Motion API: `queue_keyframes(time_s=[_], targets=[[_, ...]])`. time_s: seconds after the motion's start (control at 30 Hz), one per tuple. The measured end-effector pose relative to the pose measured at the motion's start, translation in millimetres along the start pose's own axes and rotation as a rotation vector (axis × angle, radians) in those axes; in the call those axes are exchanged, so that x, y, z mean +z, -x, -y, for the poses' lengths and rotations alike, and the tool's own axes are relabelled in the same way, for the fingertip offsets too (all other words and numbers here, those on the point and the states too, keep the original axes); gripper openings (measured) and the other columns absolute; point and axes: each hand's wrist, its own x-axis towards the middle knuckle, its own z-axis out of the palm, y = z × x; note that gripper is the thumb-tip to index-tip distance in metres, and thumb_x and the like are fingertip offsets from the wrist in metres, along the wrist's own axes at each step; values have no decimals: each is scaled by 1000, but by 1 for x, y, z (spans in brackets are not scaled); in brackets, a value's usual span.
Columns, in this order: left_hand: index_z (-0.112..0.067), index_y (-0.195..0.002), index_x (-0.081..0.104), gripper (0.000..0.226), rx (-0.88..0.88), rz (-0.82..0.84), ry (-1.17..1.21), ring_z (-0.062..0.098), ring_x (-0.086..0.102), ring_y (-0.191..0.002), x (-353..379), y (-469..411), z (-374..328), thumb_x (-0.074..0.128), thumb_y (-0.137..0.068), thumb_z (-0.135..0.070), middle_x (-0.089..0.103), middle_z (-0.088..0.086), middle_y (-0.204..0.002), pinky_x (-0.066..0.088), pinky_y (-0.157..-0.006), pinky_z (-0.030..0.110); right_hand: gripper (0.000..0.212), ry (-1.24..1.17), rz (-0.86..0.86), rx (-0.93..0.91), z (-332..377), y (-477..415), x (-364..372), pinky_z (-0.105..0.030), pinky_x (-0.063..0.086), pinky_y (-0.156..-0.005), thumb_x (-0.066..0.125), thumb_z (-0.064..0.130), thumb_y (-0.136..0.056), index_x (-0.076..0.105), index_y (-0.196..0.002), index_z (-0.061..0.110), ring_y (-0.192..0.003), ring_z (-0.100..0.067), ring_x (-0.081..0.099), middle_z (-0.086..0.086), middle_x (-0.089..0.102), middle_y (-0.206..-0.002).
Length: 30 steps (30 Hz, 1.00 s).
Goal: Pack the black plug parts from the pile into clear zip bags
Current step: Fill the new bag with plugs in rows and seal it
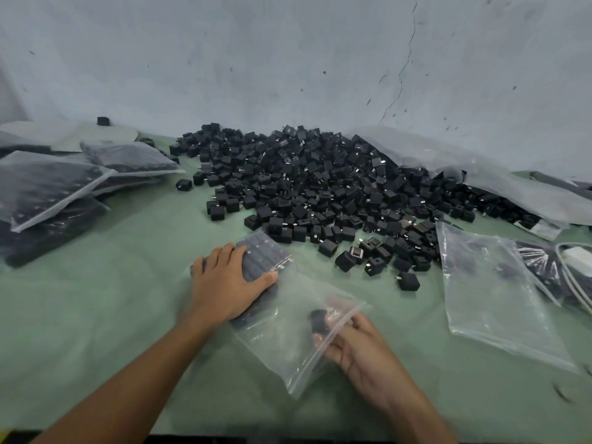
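Two-handed, worked one clear zip bag [288,344] laid on the green table cover [96,315]. Pressed the left hand [229,283] palm down on the bag's far end, fingers straight and slightly spread, thumb out toward the right, over the rows of black plug parts [264,254] already lying side by side inside the plastic. Held the right hand [349,344] at the bag's open near end, palm turned up, fingers curled, pinching a single black plug part [320,320] at the mouth of the bag; blurred there, so could not tell how the fingertips lay or whether the part sat fully inside. Had the pile [320,187] heaped just beyond the bag against the grey wall [288,59], the nearest loose pieces just beside the bag's far corner. Had empty clear bags [490,299] lying flat to the right of the pile's near edge, and a large crumpled plastic sheet [480,174] draped over the pile's right flank. Had filled bags [48,187] stacked at the far left, dark with packed parts. Left a white cable [576,277] at the right edge, partly under plastic.
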Motion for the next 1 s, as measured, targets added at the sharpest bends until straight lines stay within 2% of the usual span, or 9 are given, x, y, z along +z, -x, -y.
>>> queue_keyframes(time_s=[0.1, 0.23, 0.37, 0.47, 0.53, 0.67, 0.77, 0.9, 1.0], targets=[[-33, -149, 36, 96, 2, -8, -10, 17, 24, -148, 1, -1, 0, 30, -75, -93, 31, -7, -160, 14, -122, 46, 32, -159, 22, 77, -1, -15, 14, -26, 60, -65, 70, -3, -79, 67, -110, -6, -86, -26, 71, -26, 68, -110], [-33, -149, 35, 95, 3, -12, -11, 17, 24, -148, 2, -1, 0, 29, -75, -93, 31, -7, -160, 13, -122, 46, 17, -261, 166, 95, 0, -31, 34, -22, 59, -64, 73, -4, -74, 76, -91, -5, -83, -24, 74, -20, 73, -100], [-34, -148, 35, 93, 10, -24, -27, 17, 25, -148, 4, -2, 1, 29, -77, -92, 31, -7, -160, 14, -122, 45, 24, 117, 137, -14, -4, -52, 54, -30, 58, -79, 74, 5, -84, 73, -108, 1, -94, -24, 73, -13, 75, -102], [-33, -148, 36, 93, 13, -29, -31, 17, 25, -147, 6, -3, 2, 27, -77, -93, 32, -6, -160, 14, -122, 45, 15, 600, -19, -251, -10, -67, 62, -22, 54, -68, 68, 9, -84, 74, -98, 11, -83, -14, 71, -3, 75, -90], [-33, -149, 36, 94, 10, -27, -28, 17, 25, -148, 6, -3, 2, 28, -77, -93, 32, -6, -160, 14, -122, 46, 14, 779, -39, -354, -13, -71, 64, -21, 53, -73, 63, 15, -87, 72, -98, 13, -84, -11, 68, 1, 73, -92], [-33, -151, 33, 94, 8, -11, -28, 17, 23, -149, 5, -3, 2, 29, -78, -93, 29, -5, -162, 12, -123, 46, 15, 848, -107, -418, -20, -69, 62, -5, 45, -73, 58, 21, -92, 70, -101, 25, -88, 3, 63, 11, 69, -96], [-32, -152, 32, 95, 14, -9, -38, 18, 23, -149, 4, -2, 2, 29, -78, -92, 29, -5, -162, 12, -123, 46, 17, 989, -64, -503, -19, -70, 64, -7, 39, -76, 51, 20, -98, 67, -105, 19, -95, -5, 59, 8, 66, -102], [-33, -151, 32, 97, 15, -3, -40, 17, 23, -149, 3, -2, 0, 25, -77, -94, 29, -5, -162, 12, -123, 45, 15, 968, -96, -437, -16, -74, 65, -9, 40, -65, 49, 27, -101, 60, -107, 19, -89, -5, 59, 8, 62, -98], [-33, -150, 33, 101, 13, -4, -41, 17, 24, -148, 2, -2, 0, 20, -74, -96, 30, -5, -161, 13, -122, 45, 16, 981, -70, -447, -15, -75, 65, -12, 43, -72, 51, 27, -100, 62, -107, 18, -94, -7, 60, 7, 63, -101]])
